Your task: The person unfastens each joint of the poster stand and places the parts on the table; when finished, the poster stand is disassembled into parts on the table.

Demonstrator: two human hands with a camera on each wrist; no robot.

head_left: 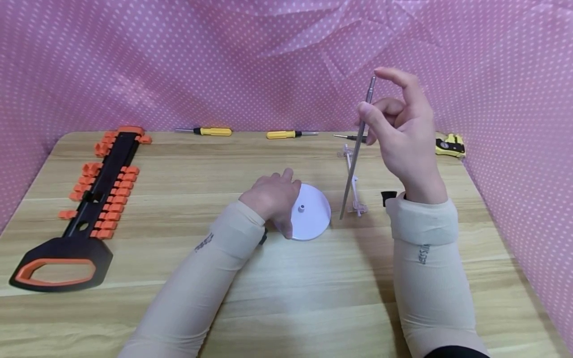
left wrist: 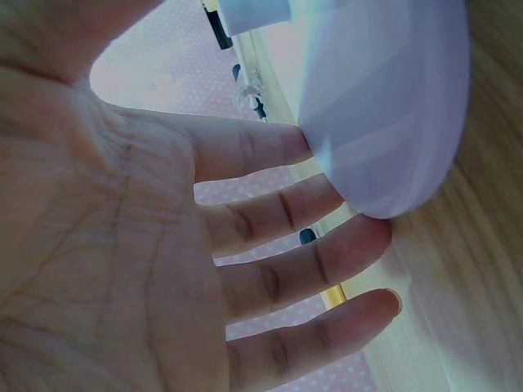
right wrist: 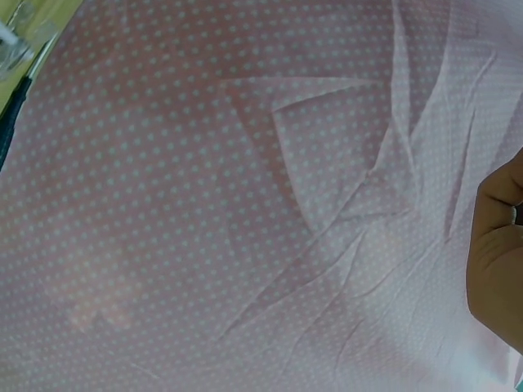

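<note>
A round white disc (head_left: 315, 216) with a short post in its middle lies on the table. My left hand (head_left: 274, 196) rests against its left edge; in the left wrist view the fingers (left wrist: 278, 282) are nearly straight, with some fingertips right at the disc's rim (left wrist: 409, 122). Above the table, my right hand (head_left: 405, 129) pinches a thin metal rod (head_left: 356, 149) between thumb and fingers. That rod stands tilted, its narrowed end up and its lower end right of the disc. The right index finger reaches up near the top tip. Only part of the right hand (right wrist: 498, 253) shows in the right wrist view.
A white bar with clear end pieces (head_left: 352, 181) lies right of the disc. Yellow-handled screwdrivers (head_left: 216, 132) and a yellow-black tool (head_left: 450, 146) lie along the back edge. At left is a black rack with orange clips (head_left: 100, 186). Pink dotted cloth (head_left: 224, 59) surrounds the table.
</note>
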